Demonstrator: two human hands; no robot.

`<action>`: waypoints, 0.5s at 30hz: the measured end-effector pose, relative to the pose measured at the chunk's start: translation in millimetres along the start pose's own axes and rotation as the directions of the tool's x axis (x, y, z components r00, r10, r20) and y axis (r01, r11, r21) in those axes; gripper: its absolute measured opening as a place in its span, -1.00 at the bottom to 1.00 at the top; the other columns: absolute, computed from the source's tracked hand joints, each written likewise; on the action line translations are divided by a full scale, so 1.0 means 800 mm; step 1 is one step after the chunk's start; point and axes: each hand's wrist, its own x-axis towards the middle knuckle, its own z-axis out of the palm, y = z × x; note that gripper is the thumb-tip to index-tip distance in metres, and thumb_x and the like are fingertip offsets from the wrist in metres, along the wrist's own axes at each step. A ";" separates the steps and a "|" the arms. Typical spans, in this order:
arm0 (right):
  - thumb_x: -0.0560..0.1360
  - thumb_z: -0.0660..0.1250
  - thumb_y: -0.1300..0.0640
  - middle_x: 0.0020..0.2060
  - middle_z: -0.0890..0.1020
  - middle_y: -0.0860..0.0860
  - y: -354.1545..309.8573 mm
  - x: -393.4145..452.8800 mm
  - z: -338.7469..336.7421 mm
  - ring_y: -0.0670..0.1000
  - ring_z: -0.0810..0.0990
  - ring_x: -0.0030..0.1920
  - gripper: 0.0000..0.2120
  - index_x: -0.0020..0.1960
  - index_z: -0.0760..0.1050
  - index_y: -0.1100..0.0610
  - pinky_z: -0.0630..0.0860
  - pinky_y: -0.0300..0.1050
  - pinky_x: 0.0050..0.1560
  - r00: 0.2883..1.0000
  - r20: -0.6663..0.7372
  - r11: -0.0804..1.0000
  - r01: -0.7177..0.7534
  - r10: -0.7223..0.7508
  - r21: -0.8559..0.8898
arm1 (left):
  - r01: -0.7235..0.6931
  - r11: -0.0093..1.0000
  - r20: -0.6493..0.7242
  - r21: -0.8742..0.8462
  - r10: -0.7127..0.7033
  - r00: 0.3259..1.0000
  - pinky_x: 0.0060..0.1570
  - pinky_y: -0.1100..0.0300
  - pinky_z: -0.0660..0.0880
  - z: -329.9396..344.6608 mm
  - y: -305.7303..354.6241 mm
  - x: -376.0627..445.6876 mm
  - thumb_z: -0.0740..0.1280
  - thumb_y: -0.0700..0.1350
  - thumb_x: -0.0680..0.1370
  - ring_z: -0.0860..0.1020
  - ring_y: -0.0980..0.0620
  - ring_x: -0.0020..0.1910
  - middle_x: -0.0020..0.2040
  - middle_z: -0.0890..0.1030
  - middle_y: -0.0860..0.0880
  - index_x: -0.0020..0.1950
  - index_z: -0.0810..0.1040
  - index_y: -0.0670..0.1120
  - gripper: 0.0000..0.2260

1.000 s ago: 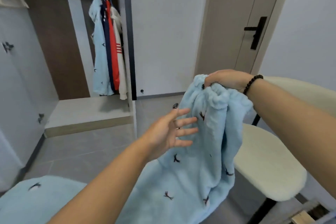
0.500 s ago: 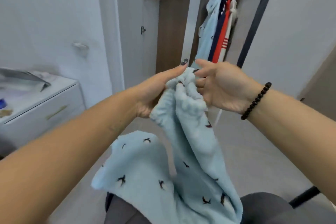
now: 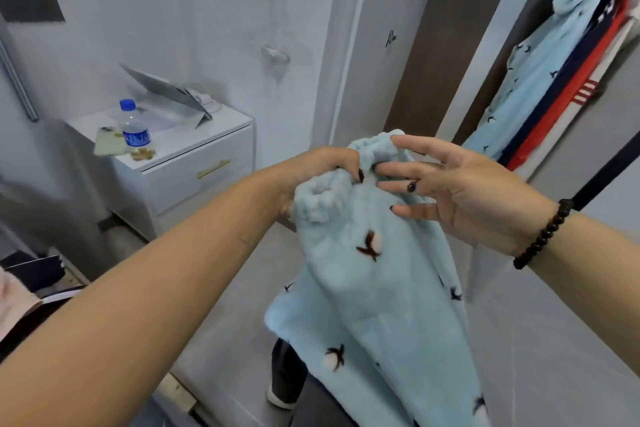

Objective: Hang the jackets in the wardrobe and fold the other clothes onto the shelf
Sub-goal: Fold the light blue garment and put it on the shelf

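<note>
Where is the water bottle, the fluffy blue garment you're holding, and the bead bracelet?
water bottle (image 3: 133, 128): head view, on its blue label.
fluffy blue garment (image 3: 367, 288): head view, on the hanging fabric below the hands.
bead bracelet (image 3: 543, 236): head view, on the beads at the right wrist.

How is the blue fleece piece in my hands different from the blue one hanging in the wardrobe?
The held fleece garment is bunched at its top in the left hand, the right hand touching it; the hanging fleece garment hangs spread among other clothes. Both are light blue with small dark motifs.
</note>
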 end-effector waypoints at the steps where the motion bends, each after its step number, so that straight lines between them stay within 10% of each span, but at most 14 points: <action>1: 0.47 0.21 0.50 0.08 0.67 0.13 0.003 0.011 0.005 0.09 0.66 0.06 -0.50 0.28 0.49 0.08 0.65 -0.01 -0.09 1.000 -0.005 1.000 0.006 -0.006 0.004 | 0.000 1.000 -0.065 -0.001 0.000 0.998 -0.08 0.15 0.58 -0.026 -0.002 -0.004 0.20 -0.21 0.44 0.64 -0.09 -0.17 -0.20 0.66 -0.15 -0.15 0.65 -0.24 -0.77; 5: 0.48 0.32 0.38 0.14 0.63 0.13 0.047 0.050 0.029 0.12 0.62 0.12 -0.65 0.21 0.51 0.11 0.61 -0.04 0.04 0.996 -0.038 0.986 -0.082 0.077 -0.148 | -0.040 0.993 -0.558 0.110 0.095 0.824 -0.27 0.20 0.43 -0.132 -0.069 -0.017 0.18 -0.25 0.49 0.46 -0.03 -0.36 -0.53 0.48 -0.04 -0.39 0.50 -0.14 -0.74; 11: 0.50 0.30 0.29 0.29 0.51 -0.05 0.162 0.074 0.025 -0.09 0.46 0.27 -0.58 0.32 0.45 0.05 0.36 -0.28 0.29 0.997 -0.054 0.662 -0.075 0.053 -0.745 | 0.277 0.954 -0.438 -0.114 -0.298 0.848 -0.33 0.20 0.53 -0.172 -0.218 0.006 0.32 -0.17 0.23 0.62 -0.12 -0.34 -0.29 0.64 -0.18 -0.31 0.64 -0.19 -0.85; 15: 0.54 0.25 0.19 0.33 0.43 -0.13 0.203 0.062 0.018 -0.12 0.27 0.41 -0.64 0.32 0.48 0.01 -0.01 -0.57 0.25 0.991 0.037 0.456 0.090 -0.125 -0.886 | 0.190 0.942 -0.384 -0.278 -0.290 0.877 -0.13 0.11 0.58 -0.163 -0.264 0.055 0.36 -0.06 0.36 0.65 -0.15 -0.15 -0.11 0.69 -0.19 -0.13 0.72 -0.14 -0.78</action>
